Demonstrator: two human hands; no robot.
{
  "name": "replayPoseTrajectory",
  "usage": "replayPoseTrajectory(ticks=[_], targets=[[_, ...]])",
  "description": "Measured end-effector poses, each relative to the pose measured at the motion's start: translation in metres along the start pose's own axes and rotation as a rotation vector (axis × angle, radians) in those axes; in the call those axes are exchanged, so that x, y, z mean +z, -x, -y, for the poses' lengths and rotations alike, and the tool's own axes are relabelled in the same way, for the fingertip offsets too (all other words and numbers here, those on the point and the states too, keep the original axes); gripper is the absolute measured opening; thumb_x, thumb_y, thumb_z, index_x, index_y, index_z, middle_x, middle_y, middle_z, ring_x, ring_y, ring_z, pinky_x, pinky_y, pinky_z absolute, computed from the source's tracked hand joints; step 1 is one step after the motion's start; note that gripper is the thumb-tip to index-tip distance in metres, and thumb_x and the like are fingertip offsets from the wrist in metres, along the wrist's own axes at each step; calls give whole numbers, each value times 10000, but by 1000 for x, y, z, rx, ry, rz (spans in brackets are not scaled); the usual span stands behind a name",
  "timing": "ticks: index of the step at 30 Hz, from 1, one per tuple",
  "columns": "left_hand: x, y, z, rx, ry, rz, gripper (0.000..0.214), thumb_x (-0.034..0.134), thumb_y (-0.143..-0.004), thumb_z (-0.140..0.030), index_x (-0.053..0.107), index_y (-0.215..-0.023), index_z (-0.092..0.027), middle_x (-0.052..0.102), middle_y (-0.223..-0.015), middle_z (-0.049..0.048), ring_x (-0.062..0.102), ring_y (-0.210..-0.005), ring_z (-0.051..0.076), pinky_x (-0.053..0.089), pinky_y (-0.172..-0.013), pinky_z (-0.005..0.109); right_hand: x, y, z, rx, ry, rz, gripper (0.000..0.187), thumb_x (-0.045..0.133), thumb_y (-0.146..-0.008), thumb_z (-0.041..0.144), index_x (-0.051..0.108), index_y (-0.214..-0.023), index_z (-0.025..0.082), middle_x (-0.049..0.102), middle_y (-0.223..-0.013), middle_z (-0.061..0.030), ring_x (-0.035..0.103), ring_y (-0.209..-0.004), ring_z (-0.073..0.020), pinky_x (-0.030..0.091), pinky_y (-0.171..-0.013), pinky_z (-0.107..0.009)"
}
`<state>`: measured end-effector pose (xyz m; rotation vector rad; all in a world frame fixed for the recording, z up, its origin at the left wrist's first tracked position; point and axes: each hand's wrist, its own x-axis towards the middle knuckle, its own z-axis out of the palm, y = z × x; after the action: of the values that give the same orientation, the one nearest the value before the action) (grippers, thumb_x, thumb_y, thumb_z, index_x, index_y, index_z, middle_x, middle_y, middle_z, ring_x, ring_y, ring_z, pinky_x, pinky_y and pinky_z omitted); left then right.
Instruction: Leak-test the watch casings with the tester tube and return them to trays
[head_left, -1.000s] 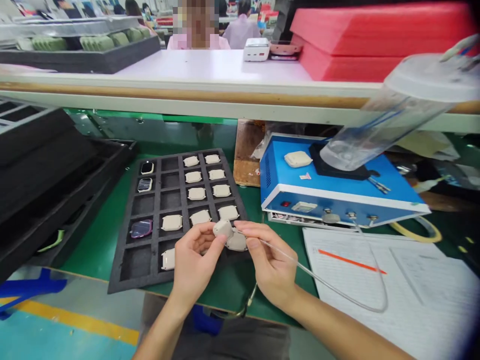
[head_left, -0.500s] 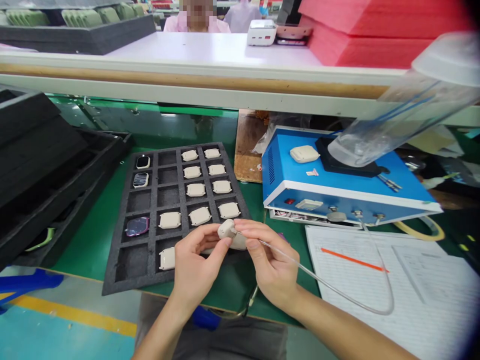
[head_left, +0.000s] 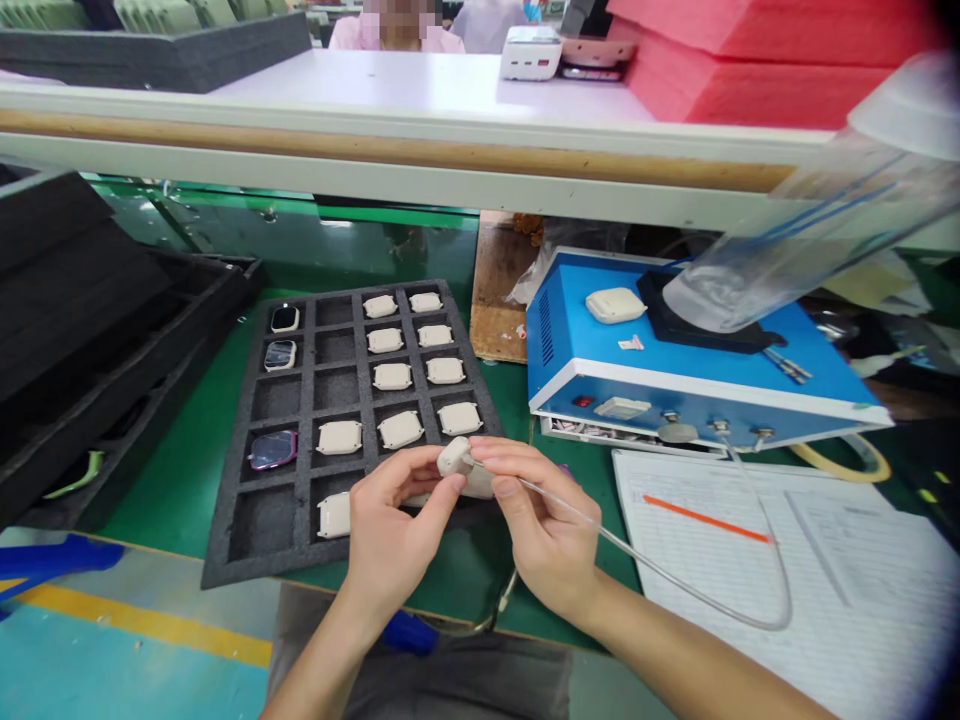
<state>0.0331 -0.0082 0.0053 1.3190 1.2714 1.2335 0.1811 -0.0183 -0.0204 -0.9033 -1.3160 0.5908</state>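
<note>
A: How much room is there around the hands?

B: Little. They are over the near edge of the green mat (head_left: 187, 480), between the foam tray (head_left: 232, 545) on their left and the paper sheet (head_left: 825, 560) on their right. The blue box (head_left: 570, 340) stands near behind them. Toward the body the space is open.

A: And the hands themselves?

B: The left hand (head_left: 394, 535) is palm up and its thumb and fingers close narrowly on a beige casing (head_left: 454, 458), lifted just above the front right corner of the tray. The right hand (head_left: 544, 535) pinches the end of a clear tube (head_left: 675, 580) against this casing (another beige piece sits under it, and who holds that one I cannot tell). The tube curves over the paper to the front of the box.
</note>
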Motion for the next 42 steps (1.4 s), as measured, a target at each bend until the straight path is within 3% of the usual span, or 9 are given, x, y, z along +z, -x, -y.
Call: replayPoseTrajectory(ticks=[21,31,42], targets=[[-3,-7,6,110,-71,-23,144,822,-800,-245,807,-940,-212,832,-890,28,797,-744,175,657,-732,210,2,-9,-2,-38,-43,18,176,620,-1012,172,770,-1075,238,794,-1051,-89,767,-1041,-213,645,-922,-370],[-4,-8,5,123,-69,-25,184,835,-787,-278,813,-952,-200,837,-890,43,812,-762,201,667,-746,236,4,-10,-3,-25,-106,15,171,631,-1007,161,774,-1066,235,786,-1072,-90,751,-1069,-195,622,-951,-337],[-4,-8,5,136,-54,-25,171,836,-780,-264,815,-942,-213,839,-883,32,813,-751,186,656,-732,205,4,-10,-3,-17,-111,18,177,631,-999,147,773,-1071,226,783,-1066,-97,751,-1059,-206,622,-933,-348]])
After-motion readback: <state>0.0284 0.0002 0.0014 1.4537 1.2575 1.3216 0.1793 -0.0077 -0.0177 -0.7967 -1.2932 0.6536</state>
